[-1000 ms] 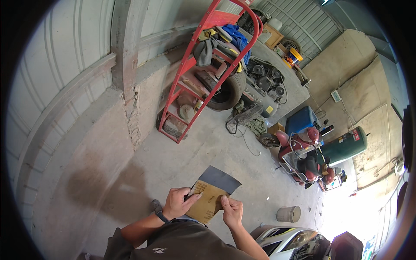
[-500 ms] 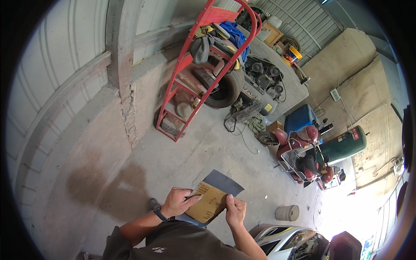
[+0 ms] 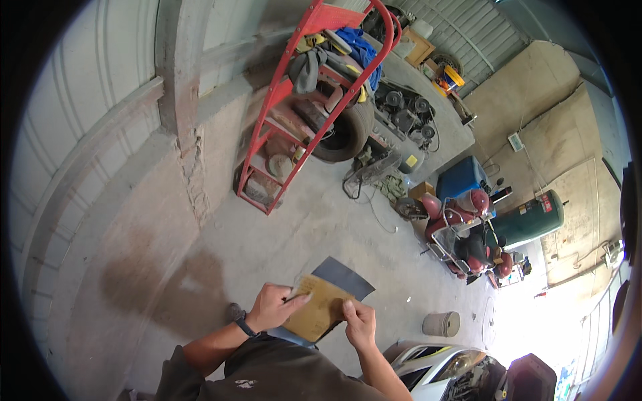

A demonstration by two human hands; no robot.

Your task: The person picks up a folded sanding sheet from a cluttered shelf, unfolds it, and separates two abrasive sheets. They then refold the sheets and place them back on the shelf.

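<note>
A sheet of sandpaper (image 3: 317, 318) is held between my two hands in front of my body. Its brown printed back faces up, and a dark grey abrasive part sticks out beyond its far edge. More dark grey shows along the near edge; whether this is one folded sheet or two, I cannot tell. My left hand (image 3: 275, 309) pinches the left edge, thumb lying on the brown side. At the right edge my right hand (image 3: 361, 322) grips it with the thumb on top. The fingers underneath are hidden.
A red metal rack (image 3: 271, 117) with cloths and parts stands ahead by the wall. Beyond it are a tyre (image 3: 358, 130) and a fan (image 3: 371, 174). To the right are a red scooter (image 3: 461, 234), a bucket (image 3: 441, 324) and a white car (image 3: 428, 366) with exposed front parts.
The view has shifted slightly. Both hands keep their grip, and the sandpaper is tilted a little differently, with its print less clear.
</note>
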